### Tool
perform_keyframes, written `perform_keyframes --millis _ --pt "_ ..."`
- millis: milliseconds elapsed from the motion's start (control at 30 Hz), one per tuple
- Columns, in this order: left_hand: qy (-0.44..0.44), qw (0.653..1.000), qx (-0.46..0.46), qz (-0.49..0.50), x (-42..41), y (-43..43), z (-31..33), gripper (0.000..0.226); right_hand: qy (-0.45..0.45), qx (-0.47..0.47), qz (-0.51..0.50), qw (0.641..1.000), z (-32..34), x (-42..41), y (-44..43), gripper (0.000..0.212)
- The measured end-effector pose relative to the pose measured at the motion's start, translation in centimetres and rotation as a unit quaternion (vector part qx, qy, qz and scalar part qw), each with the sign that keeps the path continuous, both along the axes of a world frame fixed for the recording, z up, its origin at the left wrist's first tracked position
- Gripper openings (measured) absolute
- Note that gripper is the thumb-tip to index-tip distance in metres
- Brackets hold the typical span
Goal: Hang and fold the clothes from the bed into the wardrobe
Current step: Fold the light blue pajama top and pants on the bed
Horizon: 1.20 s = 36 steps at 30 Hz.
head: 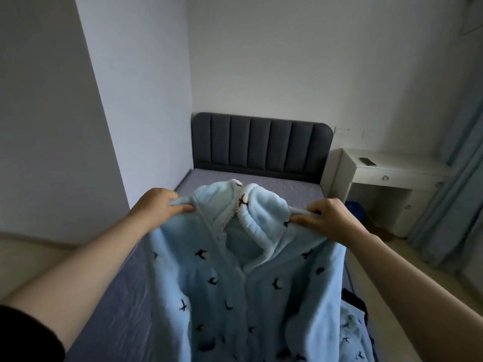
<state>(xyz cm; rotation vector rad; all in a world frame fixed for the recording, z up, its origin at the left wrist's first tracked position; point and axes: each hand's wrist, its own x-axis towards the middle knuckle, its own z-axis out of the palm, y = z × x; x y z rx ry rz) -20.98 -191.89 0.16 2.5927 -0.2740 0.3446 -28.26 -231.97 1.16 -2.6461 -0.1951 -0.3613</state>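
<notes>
Fluffy light-blue fleece pajama top with dark bird print (251, 283) hangs lengthwise toward frame bottom over the grey bed (117, 296), left hand (162, 205) and right hand (326, 216) each pinching a shoulder, equally near.

Light-blue fleece top (243, 283) with small dark bird motifs; grey-blue bedsheet (125, 304); dark-grey headboard (261, 145).
</notes>
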Motion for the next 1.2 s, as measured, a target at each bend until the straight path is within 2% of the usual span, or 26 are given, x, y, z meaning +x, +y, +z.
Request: perform_keyframes --millis 167,333,467,633,733,1000,1200 --pt "-0.017 0.998 0.028 0.051 -0.6 1.1 0.9 0.063 0.014 -0.040 -0.010 0.999 1.2 -1.2 -0.4 0.062" --pt "-0.005 0.998 -0.053 -0.025 -1.2 3.3 0.7 0.048 -0.058 -0.016 -0.085 0.995 0.4 -2.1 1.8 0.046" --pt "-0.060 0.997 -0.044 0.001 -1.2 4.9 -0.2 0.032 -0.119 0.017 -0.139 0.983 -0.3 -2.1 4.7 0.050" --pt "-0.067 0.990 -0.111 0.053 -1.5 6.5 -1.3 0.048 -0.146 0.084 -0.192 0.967 -0.9 -1.8 7.5 0.050" --pt "-0.071 0.990 -0.122 0.029 -1.2 7.1 -0.6 0.055 -0.139 0.080 -0.227 0.961 -1.1 -2.0 7.9 0.050" --pt "-0.148 0.983 -0.109 -0.019 -2.6 7.6 0.9 0.055 -0.146 0.085 -0.268 0.949 -0.9 -4.3 9.3 0.052" --pt "-0.222 0.967 -0.120 -0.043 -4.5 9.9 1.8 0.057 -0.204 0.063 -0.262 0.941 0.6 -7.0 11.2 0.050"
